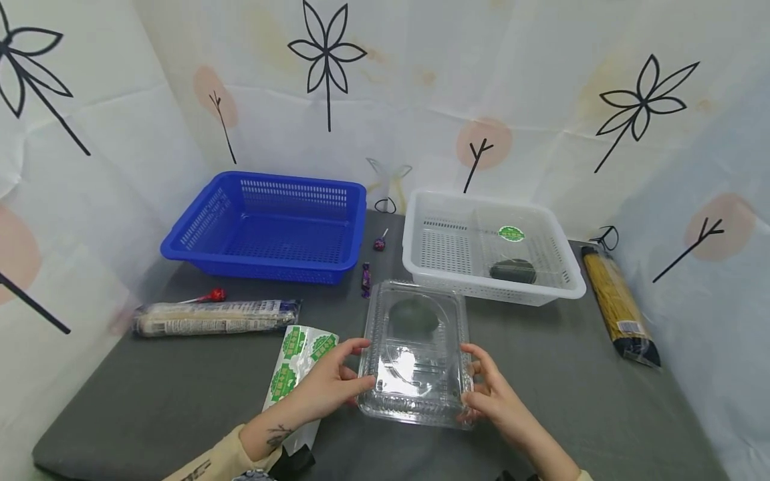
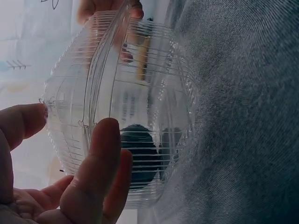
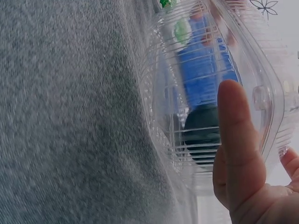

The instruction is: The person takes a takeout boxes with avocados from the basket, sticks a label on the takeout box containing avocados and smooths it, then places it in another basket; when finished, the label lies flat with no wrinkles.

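A clear plastic clamshell container sits on the grey table in front of me, its lid down over the base. Through its ridged wall a dark green rounded thing shows inside, its kind unclear. My left hand holds the container's left side between thumb and fingers. On the opposite side, my right hand grips the right edge; its thumb lies along the wall in the right wrist view. Partly under my left forearm is a sheet of green and white stickers.
Behind stand a blue basket and a white basket with another labelled clear container in it. A long wrapped pack, a red lollipop, a purple lollipop, a purple-wrapped candy and a noodle pack lie around.
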Demonstrator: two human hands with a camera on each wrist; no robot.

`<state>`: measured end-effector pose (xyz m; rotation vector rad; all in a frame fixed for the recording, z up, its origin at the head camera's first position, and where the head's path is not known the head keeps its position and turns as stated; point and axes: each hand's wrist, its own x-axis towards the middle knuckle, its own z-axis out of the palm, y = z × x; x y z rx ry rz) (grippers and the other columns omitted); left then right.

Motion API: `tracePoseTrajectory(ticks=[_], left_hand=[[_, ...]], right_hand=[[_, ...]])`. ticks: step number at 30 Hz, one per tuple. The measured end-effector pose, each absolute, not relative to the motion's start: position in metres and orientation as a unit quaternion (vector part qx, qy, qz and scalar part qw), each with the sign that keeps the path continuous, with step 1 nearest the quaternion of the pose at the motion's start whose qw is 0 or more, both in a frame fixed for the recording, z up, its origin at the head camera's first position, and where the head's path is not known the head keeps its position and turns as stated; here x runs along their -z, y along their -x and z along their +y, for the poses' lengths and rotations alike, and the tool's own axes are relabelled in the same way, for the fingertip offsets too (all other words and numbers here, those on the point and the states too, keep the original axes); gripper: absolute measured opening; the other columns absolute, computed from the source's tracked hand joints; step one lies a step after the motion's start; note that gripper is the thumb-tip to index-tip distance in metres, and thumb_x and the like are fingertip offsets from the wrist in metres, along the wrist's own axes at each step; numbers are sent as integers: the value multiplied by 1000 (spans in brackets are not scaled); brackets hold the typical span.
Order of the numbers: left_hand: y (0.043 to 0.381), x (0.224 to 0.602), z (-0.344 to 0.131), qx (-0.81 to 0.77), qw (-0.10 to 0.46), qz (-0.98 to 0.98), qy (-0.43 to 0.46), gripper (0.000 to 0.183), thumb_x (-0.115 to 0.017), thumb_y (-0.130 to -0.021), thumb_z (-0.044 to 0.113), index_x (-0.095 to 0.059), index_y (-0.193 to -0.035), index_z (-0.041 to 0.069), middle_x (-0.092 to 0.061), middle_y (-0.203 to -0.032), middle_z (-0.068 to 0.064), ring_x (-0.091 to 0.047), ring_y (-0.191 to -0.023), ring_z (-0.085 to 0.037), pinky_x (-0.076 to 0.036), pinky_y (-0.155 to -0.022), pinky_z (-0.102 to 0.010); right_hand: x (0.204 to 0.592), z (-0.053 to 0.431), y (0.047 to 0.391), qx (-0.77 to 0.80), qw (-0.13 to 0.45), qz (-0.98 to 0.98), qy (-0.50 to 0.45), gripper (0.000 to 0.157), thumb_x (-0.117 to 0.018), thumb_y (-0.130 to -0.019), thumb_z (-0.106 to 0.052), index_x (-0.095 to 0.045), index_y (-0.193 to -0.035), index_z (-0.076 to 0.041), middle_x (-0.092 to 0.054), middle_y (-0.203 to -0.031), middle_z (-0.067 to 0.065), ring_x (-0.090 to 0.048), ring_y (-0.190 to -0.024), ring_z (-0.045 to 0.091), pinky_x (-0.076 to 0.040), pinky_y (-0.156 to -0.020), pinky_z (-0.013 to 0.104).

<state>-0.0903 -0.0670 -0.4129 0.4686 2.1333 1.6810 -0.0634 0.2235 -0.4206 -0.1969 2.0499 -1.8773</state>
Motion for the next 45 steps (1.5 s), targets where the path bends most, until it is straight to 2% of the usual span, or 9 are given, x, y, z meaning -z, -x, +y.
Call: tracePoseTrajectory(ticks=[5,8,11,15,18,23,28,37,45], left_hand=[[86,415,-77,-580,171,785,-135,61,-63,-79,34,-36,-130,14,-36,-126,-17,-59,-75,-19,-51,-56,-36],[82,414,-99,-511,116,848,-85,62,-60,-77,46,-38,-128,19,-39,-125,-12,-54,-88,-19,-48,-60,-31],[77,413,-126,-387,68,919,-31,69,-58,-75,53,-37,-129,14,-42,-120,-15,-49,-97,-29,-45,-66,-38],[72,421,-149,-286,109,952,13,92,-55,-72,61,-25,-132,-2,-40,-119,-30,-47,-100,-42,-44,-67,-48],[69,432,-152,-306,152,940,29,103,-58,-68,63,-17,-132,-6,-40,-120,-33,-48,-101,-43,-46,-65,-46],[67,444,-152,-410,170,894,63,101,-70,-66,47,-12,-133,-2,-52,-106,-25,-57,-84,-28,-47,-58,-36],[71,437,-152,-600,191,772,85,76,-70,-73,25,-26,-128,-2,-55,-98,-16,-60,-74,-22,-50,-59,-37],[99,380,-112,-799,126,581,-88,39,-53,-86,6,-38,-122,7,-61,-100,-2,-60,-89,-20,-50,-72,-39],[103,353,-60,-806,87,560,-172,42,-59,-81,3,-41,-118,2,-62,-98,-2,-62,-87,-22,-51,-70,-40]], right_hand=[[417,227,60,612,167,771,57,73,-53,-81,-4,-12,-138,-25,-22,-116,19,-52,-75,17,-51,-56,39],[413,232,56,557,103,824,32,68,-56,-84,-16,-15,-138,-23,-26,-124,18,-50,-86,22,-50,-59,34],[407,238,52,521,14,853,1,56,-56,-85,-19,-27,-133,-14,-35,-121,16,-50,-88,19,-50,-60,31],[402,242,51,516,-66,854,-8,41,-56,-85,-13,-39,-122,-6,-43,-111,13,-51,-82,8,-51,-58,29],[399,241,53,521,-91,849,-3,36,-56,-85,-10,-42,-118,-5,-45,-108,12,-51,-80,3,-51,-58,30],[397,237,54,537,-113,836,8,33,-57,-84,-6,-45,-114,-3,-47,-104,12,-52,-78,5,-52,-56,32],[388,235,56,557,-151,816,27,30,-54,-83,3,-46,-111,0,-50,-99,11,-54,-77,11,-51,-54,28],[336,214,74,586,-190,761,203,24,-54,-76,16,-53,-100,10,-58,-88,8,-57,-77,9,-50,-56,21],[315,156,91,472,-149,792,356,17,-66,-74,-2,-63,-90,-3,-61,-87,3,-56,-76,11,-50,-58,22]])
